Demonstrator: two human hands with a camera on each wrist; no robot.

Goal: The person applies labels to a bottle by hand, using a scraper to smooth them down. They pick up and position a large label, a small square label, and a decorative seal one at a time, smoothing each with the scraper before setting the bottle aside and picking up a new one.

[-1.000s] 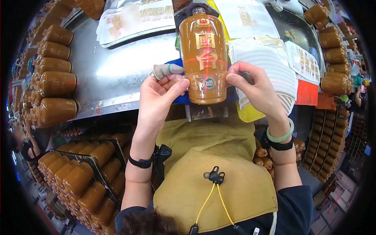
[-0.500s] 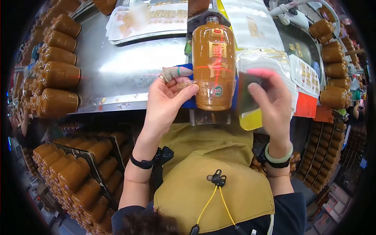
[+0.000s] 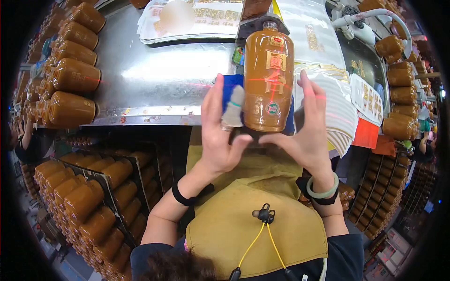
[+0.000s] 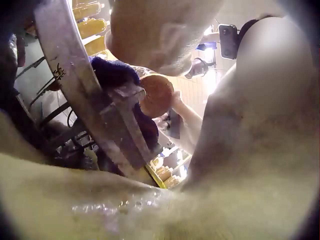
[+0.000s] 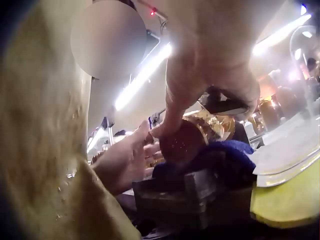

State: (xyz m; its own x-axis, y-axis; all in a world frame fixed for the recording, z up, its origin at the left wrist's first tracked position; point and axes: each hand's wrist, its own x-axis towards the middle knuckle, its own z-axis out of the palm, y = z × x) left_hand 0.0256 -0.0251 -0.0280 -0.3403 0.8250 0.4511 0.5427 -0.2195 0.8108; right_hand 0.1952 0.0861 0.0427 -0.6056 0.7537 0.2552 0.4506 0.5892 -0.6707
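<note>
A brown glass bottle [image 3: 269, 79] with gold characters and a small green round label lies on a blue cloth [image 3: 228, 86], its neck pointing away from me. Beside its lower left side is my left hand [image 3: 216, 133], fingers extended, with a grey finger cover [image 3: 233, 110] on one finger. My right hand [image 3: 307, 138] stands at the lower right side, fingers raised and thumb reaching toward the base. Both thumbs are just below the bottle's base. From the right wrist, the round base [image 5: 182, 145] shows between the hands.
Sheets of gold labels [image 3: 201, 23] lie on the metal table [image 3: 159, 105]. White sheets [image 3: 335, 103] and a label card [image 3: 366, 96] are at the right. Brown bottles [image 3: 75, 75] line the left edge; more stand in racks [image 3: 86, 196] below. A curved pipe [image 3: 375, 14] rises back right.
Both hands have come off the bottle's sides and moved down toward its base, fingers spreading. A dark blurred patch by my right hand half a second ago has gone. The head view has shifted left.
</note>
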